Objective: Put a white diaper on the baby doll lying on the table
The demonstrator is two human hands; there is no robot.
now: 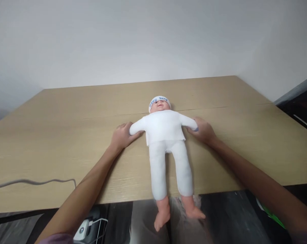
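A baby doll (166,127) in a white shirt and white trousers lies face up on the wooden table (54,142), its arms spread to the sides. Its white cap (159,99) bears blue lettering that reads "Happy Baby". My left hand (122,136) is closed round the end of the doll's arm on the left. On the other side, my right hand (203,131) grips the end of the opposite sleeve, where a bit of purple shows. Both of the doll's hands are hidden. Its bare feet (162,215) hang out past the table's front edge.
A grey cable (31,182) runs across the table's left front part. Below the edge, a white device (81,231) with a white cord sits at the lower left. A pale wall (143,44) rises behind the table, and a dark object (301,105) stands at the right.
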